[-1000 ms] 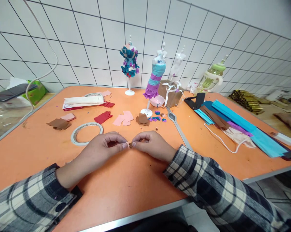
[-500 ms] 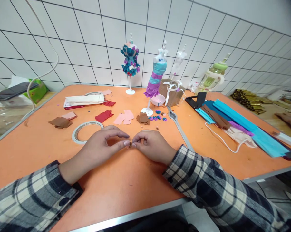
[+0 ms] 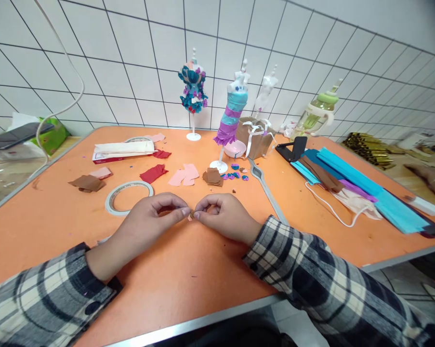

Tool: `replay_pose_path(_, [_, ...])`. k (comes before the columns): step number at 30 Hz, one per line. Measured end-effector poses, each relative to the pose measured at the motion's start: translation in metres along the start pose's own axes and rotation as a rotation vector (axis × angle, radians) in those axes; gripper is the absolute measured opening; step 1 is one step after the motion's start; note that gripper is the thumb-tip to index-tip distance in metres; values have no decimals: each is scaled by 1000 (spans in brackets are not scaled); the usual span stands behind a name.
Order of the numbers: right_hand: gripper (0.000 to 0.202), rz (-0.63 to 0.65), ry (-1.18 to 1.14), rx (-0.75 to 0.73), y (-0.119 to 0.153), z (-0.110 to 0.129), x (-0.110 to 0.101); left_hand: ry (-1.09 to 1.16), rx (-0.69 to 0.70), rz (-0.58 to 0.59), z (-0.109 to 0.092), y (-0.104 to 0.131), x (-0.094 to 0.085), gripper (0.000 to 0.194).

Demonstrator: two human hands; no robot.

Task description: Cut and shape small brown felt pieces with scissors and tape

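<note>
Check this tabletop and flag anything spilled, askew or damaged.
Nothing looks clearly spilled or damaged. The blue-and-purple-wrapped dress form seems to lean rightward, unlike the upright teal-ruffled form, though lens distortion may explain that.

Head view, forward and down

Looks bright, softly shadowed on the desk (image 3: 188,260) beside the left sleeve (image 3: 51,291), glaring white along the metal edge (image 3: 148,335); stretches and blurs rightward, darkening in the top right corner.
</note>
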State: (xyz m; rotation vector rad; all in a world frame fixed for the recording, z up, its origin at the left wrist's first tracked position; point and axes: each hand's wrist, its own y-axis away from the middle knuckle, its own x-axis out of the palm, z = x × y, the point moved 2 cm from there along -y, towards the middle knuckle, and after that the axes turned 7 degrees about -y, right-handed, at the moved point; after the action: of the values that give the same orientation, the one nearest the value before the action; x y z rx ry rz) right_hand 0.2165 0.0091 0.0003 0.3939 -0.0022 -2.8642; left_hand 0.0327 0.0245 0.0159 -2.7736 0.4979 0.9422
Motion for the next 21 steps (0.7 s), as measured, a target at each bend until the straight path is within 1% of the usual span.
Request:
replay_pose_path(2, [8, -14, -8, -5, 0, 1, -1, 58, -25, 7, -1, 0, 1, 32])
replay_pose_path(4, [9, -40, -14, -16, -1, 1, -2, 92, -41, 46, 0, 0, 3, 38])
replay_pose_path(7, [9, -52, -46, -28, -2, 0, -3, 84, -34, 104, 5, -1, 8, 35])
replay_pose_path(11, [12, -38, -72, -34, -2, -1, -3, 92, -52, 66, 11, -2, 8, 30])
replay_pose_path(13, [13, -35, -73, -36, -1, -1, -3, 91, -50, 76, 11, -2, 8, 30])
replay_pose_path(17, [10, -10, -44, -21, -1, -2, -1, 49, 1, 143, 13, -3, 9, 33])
replay_pose_path(21, [9, 4, 59, -27, 0, -2, -1, 12, 20, 214, 16, -3, 9, 35])
